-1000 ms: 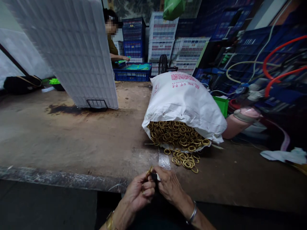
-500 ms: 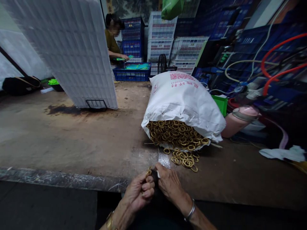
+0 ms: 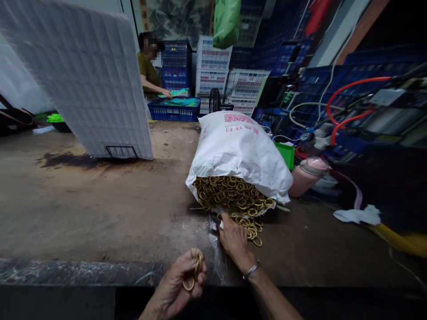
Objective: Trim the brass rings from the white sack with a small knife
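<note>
Near the table's front edge, my left hand [image 3: 185, 278] is closed round a few brass-coloured rings [image 3: 189, 283], which show between thumb and fingers. Farther forward, my right hand [image 3: 234, 236] reaches to the loose rings [image 3: 255, 231] spilled in front of the sack. Its fingers are closed together, and a small dark piece with a white bit shows at the fingertips; I cannot make out what it is. The white woven sack [image 3: 238, 149] lies on its side with its mouth towards me, full of the same rings [image 3: 233, 193].
A white ribbed panel [image 3: 110, 89] stands tilted on the wooden table [image 3: 100, 213] at left. Right of the sack are a pink bottle [image 3: 308, 175], a green tray [image 3: 285, 154] and red hoses [image 3: 353, 84]. Behind, a person [image 3: 150, 66] handles green pieces over a blue crate [image 3: 175, 110].
My hands have come apart. The right moved forward to the spilled rings with the dark piece; the left stayed near the edge holding rings. The view has shifted to the right.
</note>
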Demonstrator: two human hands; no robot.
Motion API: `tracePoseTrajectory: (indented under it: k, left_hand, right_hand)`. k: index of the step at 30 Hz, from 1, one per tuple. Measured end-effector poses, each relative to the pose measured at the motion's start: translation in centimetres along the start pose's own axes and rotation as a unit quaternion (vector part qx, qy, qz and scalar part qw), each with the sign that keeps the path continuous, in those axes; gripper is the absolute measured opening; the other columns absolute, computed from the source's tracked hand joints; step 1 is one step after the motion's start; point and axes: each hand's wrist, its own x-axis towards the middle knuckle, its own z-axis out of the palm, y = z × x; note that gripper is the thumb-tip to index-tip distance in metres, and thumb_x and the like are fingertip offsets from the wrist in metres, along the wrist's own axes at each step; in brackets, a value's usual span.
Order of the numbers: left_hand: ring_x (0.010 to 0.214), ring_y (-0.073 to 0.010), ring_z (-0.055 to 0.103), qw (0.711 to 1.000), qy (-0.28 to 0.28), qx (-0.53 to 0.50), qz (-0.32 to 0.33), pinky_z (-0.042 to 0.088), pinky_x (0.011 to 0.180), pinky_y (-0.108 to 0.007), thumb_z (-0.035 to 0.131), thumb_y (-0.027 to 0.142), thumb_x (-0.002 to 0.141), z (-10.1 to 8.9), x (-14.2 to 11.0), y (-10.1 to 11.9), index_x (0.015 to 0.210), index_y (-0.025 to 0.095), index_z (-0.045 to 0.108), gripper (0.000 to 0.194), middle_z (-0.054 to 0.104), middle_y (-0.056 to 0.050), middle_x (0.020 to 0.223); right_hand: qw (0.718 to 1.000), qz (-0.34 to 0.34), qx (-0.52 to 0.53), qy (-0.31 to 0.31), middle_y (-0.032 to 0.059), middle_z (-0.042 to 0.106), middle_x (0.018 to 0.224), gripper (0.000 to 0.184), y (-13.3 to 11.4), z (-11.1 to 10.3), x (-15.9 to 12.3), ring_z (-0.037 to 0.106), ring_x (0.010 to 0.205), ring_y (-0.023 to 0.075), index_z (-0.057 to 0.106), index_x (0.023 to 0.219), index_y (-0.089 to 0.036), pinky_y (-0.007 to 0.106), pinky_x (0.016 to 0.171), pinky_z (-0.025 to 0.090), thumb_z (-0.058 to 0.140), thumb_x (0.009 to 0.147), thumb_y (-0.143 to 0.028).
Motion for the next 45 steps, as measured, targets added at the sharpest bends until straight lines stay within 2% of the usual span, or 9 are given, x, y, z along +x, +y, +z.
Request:
tracePoseTrajectory:
  k: [5, 10, 16, 20, 30, 34, 37, 40, 45]
  left_hand:
    - [0.058, -0.0117, 0.055, 1.0, -0.022, 0.0, 0.002, 0.035, 0.042, -0.018, 0.056, 0.014, 0.073, -0.3, 0.0, 0.4, 0.082, 0.014, 0.057, 0.01, 0.058, -0.004, 0.072]
    - [0.059, -0.0123, 0.055, 0.999, 0.024, -0.042, -0.004, 0.037, 0.042, -0.019, 0.058, 0.027, 0.076, -0.9, 0.4, 0.3, 0.074, 0.013, 0.056, 0.014, 0.057, -0.003, 0.069]
    - [0.041, -0.0022, 0.039, 0.995, 0.065, -0.074, -0.003, 0.022, 0.035, -0.013, 0.074, 0.025, 0.062, -1.0, 0.7, 0.3, 0.067, 0.013, 0.049, 0.027, 0.048, 0.004, 0.056]
    - [0.035, 0.0007, 0.027, 0.994, 0.09, -0.057, 0.007, 0.014, 0.034, -0.013, 0.076, 0.029, 0.059, -0.8, 0.8, 0.5, 0.073, 0.014, 0.049, 0.034, 0.041, 0.008, 0.051]
    - [0.039, -0.001, 0.032, 0.98, 0.105, 0.158, 0.065, 0.016, 0.037, -0.015, 0.063, 0.037, 0.07, 0.2, 1.1, 0.5, 0.073, 0.018, 0.042, 0.029, 0.041, 0.008, 0.058]
    - [0.037, -0.0031, 0.03, 0.948, 0.14, 0.264, 0.113, 0.017, 0.035, -0.016, 0.059, 0.046, 0.07, 0.5, 2.0, 0.4, 0.089, 0.02, 0.045, 0.034, 0.041, 0.009, 0.054]
    - [0.036, -0.0044, 0.028, 0.923, 0.15, 0.329, 0.13, 0.018, 0.035, -0.017, 0.056, 0.047, 0.071, 0.9, 2.6, 0.5, 0.099, 0.019, 0.045, 0.041, 0.04, 0.01, 0.049]
    - [0.037, -0.0043, 0.027, 0.91, 0.134, 0.37, 0.132, 0.02, 0.038, -0.018, 0.055, 0.044, 0.073, 1.3, 2.9, 0.7, 0.085, 0.017, 0.05, 0.031, 0.039, 0.009, 0.048]
    - [0.046, -0.0064, 0.031, 0.884, 0.133, 0.399, 0.203, 0.026, 0.045, -0.019, 0.056, 0.038, 0.074, 1.0, 2.7, 0.8, 0.06, 0.016, 0.048, 0.027, 0.038, 0.006, 0.051]
  right_hand:
    - [1.0, -0.023, 0.0, -0.01, 0.0062, 0.064, 0.085, 0.022, -0.5, 0.0, -0.5, 0.059, 0.071, 0.0165, 0.053, 0.095, -0.019, 0.026, 0.058, 0.027, 0.04, 0.08, -0.01]
    - [0.991, -0.106, 0.081, -0.014, 0.0029, 0.063, 0.085, 0.023, -0.3, 0.3, -2.1, 0.057, 0.078, 0.0159, 0.055, 0.086, -0.021, 0.024, 0.065, 0.031, 0.042, 0.075, -0.006]
    - [0.986, -0.066, 0.153, 0.029, 0.0038, 0.063, 0.089, 0.021, 0.9, 0.7, -1.2, 0.058, 0.08, 0.0171, 0.052, 0.097, -0.02, 0.024, 0.067, 0.035, 0.044, 0.078, -0.014]
    - [0.989, -0.091, 0.112, 0.017, 0.0051, 0.062, 0.096, 0.022, 0.6, 0.7, -1.0, 0.057, 0.085, 0.0177, 0.052, 0.103, -0.022, 0.025, 0.069, 0.035, 0.047, 0.081, -0.021]
    - [0.995, -0.074, 0.06, 0.019, 0.002, 0.058, 0.084, 0.008, -0.1, 0.8, -1.5, 0.053, 0.073, 0.0156, 0.051, 0.085, -0.021, 0.024, 0.061, 0.03, 0.046, 0.079, -0.017]
    - [0.986, -0.097, 0.136, 0.026, 0.0016, 0.057, 0.08, 0.011, 0.2, 1.1, -1.8, 0.052, 0.071, 0.0154, 0.049, 0.083, -0.02, 0.024, 0.062, 0.032, 0.043, 0.078, -0.013]
    - [0.962, -0.13, 0.238, 0.021, 0.0015, 0.056, 0.079, 0.008, -0.2, 0.9, -2.4, 0.051, 0.073, 0.0156, 0.048, 0.082, -0.02, 0.024, 0.064, 0.035, 0.044, 0.078, -0.016]
    - [0.936, -0.145, 0.32, -0.002, 0.0007, 0.054, 0.076, 0.006, -1.2, 0.2, -2.9, 0.05, 0.069, 0.014, 0.048, 0.081, -0.02, 0.023, 0.061, 0.036, 0.043, 0.08, -0.02]
    - [0.905, -0.085, 0.412, -0.071, -0.003, 0.049, 0.064, 0.018, -2.6, -0.7, -3.0, 0.045, 0.059, 0.0111, 0.049, 0.073, -0.019, 0.021, 0.054, 0.034, 0.041, 0.082, -0.033]
